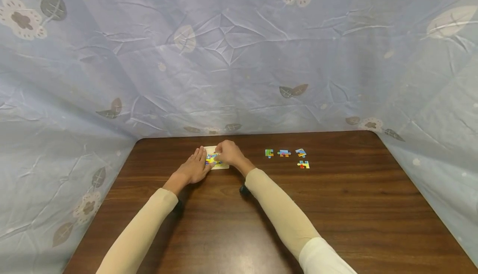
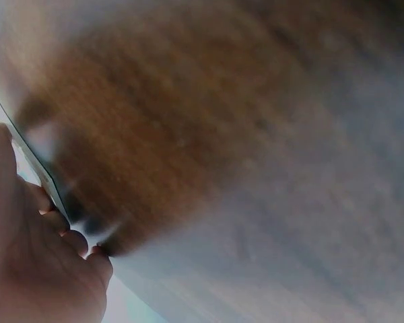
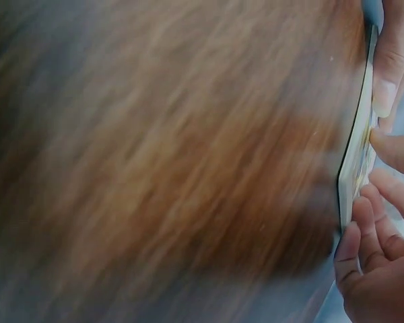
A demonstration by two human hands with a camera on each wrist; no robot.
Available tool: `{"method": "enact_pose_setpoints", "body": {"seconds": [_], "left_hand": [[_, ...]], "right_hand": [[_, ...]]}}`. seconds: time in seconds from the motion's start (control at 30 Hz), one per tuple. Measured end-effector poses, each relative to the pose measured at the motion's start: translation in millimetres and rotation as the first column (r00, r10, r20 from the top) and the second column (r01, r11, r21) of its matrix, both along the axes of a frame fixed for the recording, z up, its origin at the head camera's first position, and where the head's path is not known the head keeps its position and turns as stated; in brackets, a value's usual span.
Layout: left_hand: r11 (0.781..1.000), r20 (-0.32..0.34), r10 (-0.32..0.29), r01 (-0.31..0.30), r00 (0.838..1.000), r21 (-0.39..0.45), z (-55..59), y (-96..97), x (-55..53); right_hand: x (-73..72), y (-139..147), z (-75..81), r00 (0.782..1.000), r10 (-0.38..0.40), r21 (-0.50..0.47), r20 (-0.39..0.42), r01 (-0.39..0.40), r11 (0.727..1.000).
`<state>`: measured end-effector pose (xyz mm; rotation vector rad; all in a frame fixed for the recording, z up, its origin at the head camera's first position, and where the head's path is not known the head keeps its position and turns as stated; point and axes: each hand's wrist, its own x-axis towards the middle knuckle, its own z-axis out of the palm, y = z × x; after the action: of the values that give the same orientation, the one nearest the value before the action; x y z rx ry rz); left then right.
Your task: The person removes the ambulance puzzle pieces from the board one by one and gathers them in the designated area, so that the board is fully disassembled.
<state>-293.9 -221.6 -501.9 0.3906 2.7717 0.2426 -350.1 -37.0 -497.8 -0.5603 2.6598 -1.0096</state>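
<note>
A small white-bordered puzzle board [image 1: 225,167] lies near the table's far edge, left of centre, with a colourful blue, yellow and purple picture partly covered by the hands. My left hand [image 1: 194,167] rests on its left side, fingers extended and thumb along the near edge. Over the right part, my right hand [image 1: 229,152] is bent down, thumb and forefinger on a puzzle piece at the board's surface; the fingers hide most of the piece. In the right wrist view, the board's edge [image 3: 347,192] runs beside the curled fingers [image 3: 367,222] of that hand.
Right of the board lie several loose puzzle pieces: a green one [image 1: 269,153], a blue one [image 1: 284,153], a tilted blue-and-orange one [image 1: 301,152] and a yellow-and-red one [image 1: 303,165]. A floral curtain [image 1: 239,79] surrounds the dark wooden table [image 1: 336,207].
</note>
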Motion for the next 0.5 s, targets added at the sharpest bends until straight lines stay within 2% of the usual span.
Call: {"method": "enact_pose_setpoints", "body": {"seconds": [0.17, 0.5], "left_hand": [[1.000, 0.010, -0.007, 0.007, 1.000, -0.002, 1.3, 1.1, 1.6], [1.000, 0.025, -0.013, 0.013, 1.000, -0.010, 4.6, 1.6, -0.6]], "right_hand": [[1.4, -3.2, 0.2, 0.999, 0.004, -0.006, 0.036, -0.004, 1.000], [2.2, -6.3, 1.8, 1.000, 0.001, -0.019, 0.025, -0.001, 1.000]]}}
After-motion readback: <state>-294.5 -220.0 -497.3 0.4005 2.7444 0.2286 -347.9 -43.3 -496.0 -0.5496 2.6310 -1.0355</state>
